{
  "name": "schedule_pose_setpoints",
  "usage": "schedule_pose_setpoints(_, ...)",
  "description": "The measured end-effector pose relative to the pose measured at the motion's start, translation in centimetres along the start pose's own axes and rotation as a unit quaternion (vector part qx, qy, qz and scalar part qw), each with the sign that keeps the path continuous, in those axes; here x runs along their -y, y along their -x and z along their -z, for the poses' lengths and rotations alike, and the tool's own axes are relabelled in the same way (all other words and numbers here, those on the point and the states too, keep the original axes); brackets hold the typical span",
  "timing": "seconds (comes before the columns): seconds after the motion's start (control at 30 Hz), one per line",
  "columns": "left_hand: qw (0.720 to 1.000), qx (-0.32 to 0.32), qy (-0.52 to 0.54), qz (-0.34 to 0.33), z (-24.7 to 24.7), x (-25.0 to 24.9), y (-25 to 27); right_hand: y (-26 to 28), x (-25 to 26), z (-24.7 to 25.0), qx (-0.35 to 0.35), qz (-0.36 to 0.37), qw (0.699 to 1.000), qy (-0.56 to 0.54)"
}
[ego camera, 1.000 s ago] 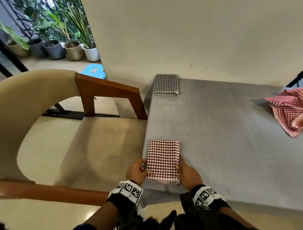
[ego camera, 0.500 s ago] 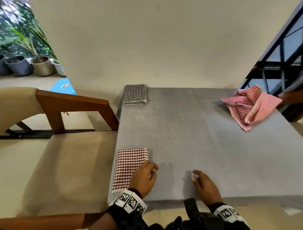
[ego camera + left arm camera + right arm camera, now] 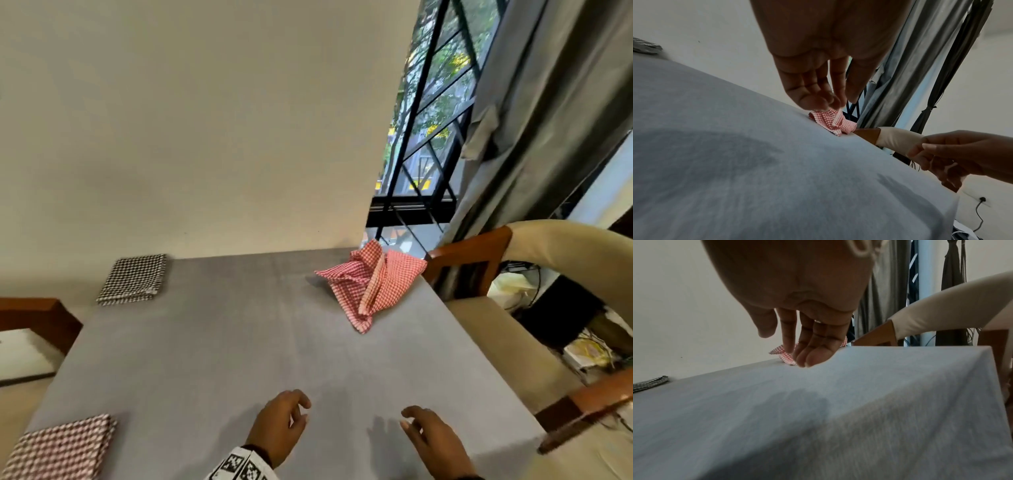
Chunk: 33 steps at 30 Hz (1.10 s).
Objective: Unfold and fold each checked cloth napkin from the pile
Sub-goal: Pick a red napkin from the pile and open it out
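Note:
A crumpled red-and-white checked napkin (image 3: 371, 284) lies at the far right of the grey table (image 3: 239, 342); it also shows far off in the left wrist view as the red napkin (image 3: 833, 121). A folded dark-red checked napkin (image 3: 58, 448) sits at the near left corner. A folded black-and-white checked napkin (image 3: 133, 278) lies at the far left. My left hand (image 3: 281, 425) and right hand (image 3: 431, 442) hover over the near edge, fingers loosely curled, holding nothing. Both are well short of the crumpled napkin.
A cushioned wooden chair (image 3: 496, 308) stands at the table's right side, another chair's arm (image 3: 37, 318) at the left. A wall backs the table; a window grille (image 3: 421, 147) and grey curtain (image 3: 534, 120) are at the far right.
Both hands let go of the folded dark-red napkin and moved right along the near edge. My view swung right, bringing the crumpled red napkin toward the centre.

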<state>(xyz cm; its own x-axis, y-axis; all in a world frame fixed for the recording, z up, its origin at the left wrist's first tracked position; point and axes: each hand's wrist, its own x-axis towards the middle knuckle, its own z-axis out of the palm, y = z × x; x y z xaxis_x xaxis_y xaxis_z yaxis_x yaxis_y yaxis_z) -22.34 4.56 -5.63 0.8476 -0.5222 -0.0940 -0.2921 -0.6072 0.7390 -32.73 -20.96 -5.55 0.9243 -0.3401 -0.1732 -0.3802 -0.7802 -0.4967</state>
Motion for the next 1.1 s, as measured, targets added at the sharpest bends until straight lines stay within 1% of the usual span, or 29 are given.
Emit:
schedule_pose_setpoints(0.1, 1.0, -0.003, -0.017, -0.006, -0.4, -2.0, -3.4, -2.5, -1.4, 2.9, 0.002, 0.011, 1.0, 0.011)
schedule_pose_setpoints(0.2, 0.998, -0.008, -0.054, -0.023, -0.1, -3.1, -6.7, -5.8, -2.0, 4.8, 0.01, 0.048, 0.997, 0.053)
schedule_pose_setpoints(0.23, 0.997, -0.015, -0.063, -0.03, -0.4, -3.7, -9.1, -8.2, -2.8, 5.6, 0.015, 0.059, 0.996, 0.065)
schedule_pose_setpoints(0.3, 0.996, -0.021, -0.072, -0.039, 0.0, -4.0, -10.4, -10.1, -2.2, 6.2, 0.027, 0.084, 0.99, 0.113)
schedule_pose_setpoints(0.37, 0.995, -0.029, -0.083, -0.049, -0.5, -4.7, -13.1, -12.9, -1.6, 7.1, 0.039, 0.097, 0.982, 0.16)
schedule_pose_setpoints(0.47, 0.994, -0.034, -0.096, -0.046, -1.4, -5.0, -17.9, -18.1, -1.3, 7.0, 0.047, 0.141, 0.968, 0.203)
schedule_pose_setpoints(0.5, 0.993, -0.03, -0.105, -0.049, -1.9, -5.3, -19.5, -19.6, -1.1, 7.0, 0.048, 0.158, 0.96, 0.225)
schedule_pose_setpoints(0.57, 0.989, -0.014, -0.135, -0.058, -2.8, -5.7, -21.7, -22.0, -0.5, 6.6, 0.029, 0.204, 0.939, 0.276)
schedule_pose_setpoints(0.63, 0.983, -0.003, -0.17, -0.071, -3.8, -5.7, -24.2, -24.0, 0.4, 6.0, 0.029, 0.248, 0.913, 0.323)
schedule_pose_setpoints(0.73, 0.973, 0.004, -0.213, -0.088, -4.5, -5.9, -26.7, -26.6, 1.3, 5.0, 0.014, 0.375, 0.86, 0.345)
schedule_pose_setpoints(0.77, 0.975, 0.034, -0.204, -0.077, -4.6, -5.9, -27.3, -27.3, 1.4, 4.9, 0.02, 0.401, 0.844, 0.355)
schedule_pose_setpoints(0.8, 0.97, 0.056, -0.225, -0.07, -4.8, -5.8, -27.7, -27.9, 1.3, 4.6, 0.021, 0.418, 0.833, 0.362)
schedule_pose_setpoints(0.83, 0.969, 0.062, -0.229, -0.061, -5.2, -5.5, -28.3, -28.5, 1.2, 4.5, 0.023, 0.426, 0.827, 0.367)
schedule_pose_setpoints(0.9, 0.97, 0.053, -0.225, -0.077, -5.5, -5.9, -28.0, -29.1, 0.8, 4.3, 0.045, 0.417, 0.831, 0.367)
schedule_pose_setpoints(0.93, 0.977, 0.039, -0.195, -0.077, -5.4, -5.9, -28.0, -29.4, 0.5, 4.3, 0.049, 0.413, 0.832, 0.368)
schedule_pose_setpoints(0.97, 0.982, 0.036, -0.175, -0.058, -5.3, -6.1, -28.1, -29.6, 0.3, 4.3, 0.044, 0.408, 0.834, 0.368)
schedule_pose_setpoints(1.0, 0.981, 0.029, -0.183, -0.059, -5.5, -6.0, -28.2, -29.8, 0.2, 4.4, 0.036, 0.401, 0.841, 0.361)
schedule_pose_setpoints(1.03, 0.982, 0.023, -0.177, -0.056, -5.4, -6.1, -28.4, -29.8, 0.1, 4.8, 0.027, 0.395, 0.852, 0.342)
schedule_pose_setpoints(1.1, 0.985, 0.014, -0.164, -0.057, -4.8, -7.3, -28.4, -29.7, 0.2, 6.4, -0.002, 0.392, 0.883, 0.259)
